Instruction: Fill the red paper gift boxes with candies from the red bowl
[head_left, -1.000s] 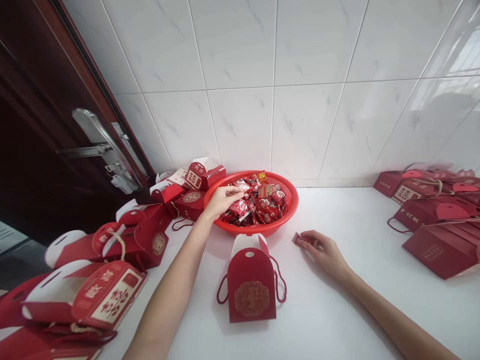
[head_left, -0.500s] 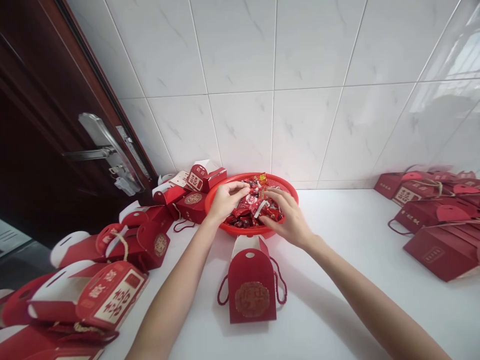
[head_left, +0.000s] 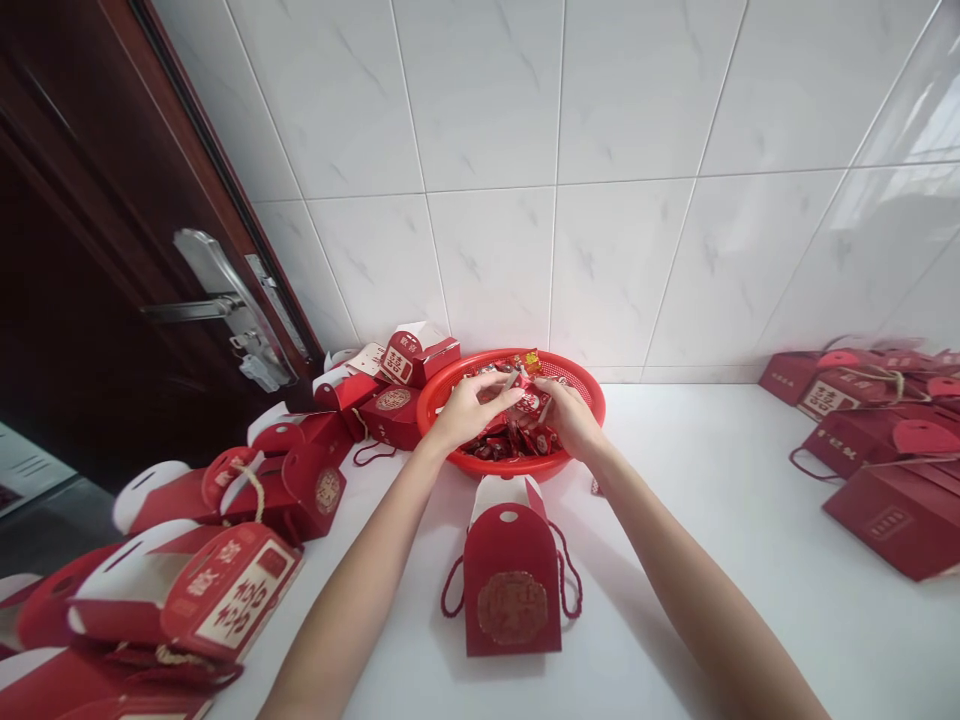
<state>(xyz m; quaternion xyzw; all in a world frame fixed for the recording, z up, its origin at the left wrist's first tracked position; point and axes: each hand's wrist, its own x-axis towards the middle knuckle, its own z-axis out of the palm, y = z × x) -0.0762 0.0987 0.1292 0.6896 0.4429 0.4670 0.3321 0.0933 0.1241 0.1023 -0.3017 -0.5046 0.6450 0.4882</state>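
Note:
A red plastic basket (head_left: 512,465) full of small wrapped candies (head_left: 517,440) stands against the tiled wall. Over its left half, my left hand (head_left: 474,405) is closed, fingertips pinching a red-wrapped candy. My right hand (head_left: 568,412) reaches in from the right, fingers bent and pressed on a red and white wrapped candy (head_left: 530,400). Both hands' fingertips are close together over the pile. In front of the basket stands an upright red gift box (head_left: 512,590) with its top flaps up and a cord loop on each side; its inside is hidden.
Several red boxes with raised flaps (head_left: 225,590) line the left side up to the wall. More red boxes (head_left: 892,510) lie at the far right of the white table (head_left: 720,500). A dark door with a metal handle (head_left: 225,305) is at the left.
Both hands have come closer together over the basket, and my right hand's spread fingers have closed in on a candy. The view has shifted slightly.

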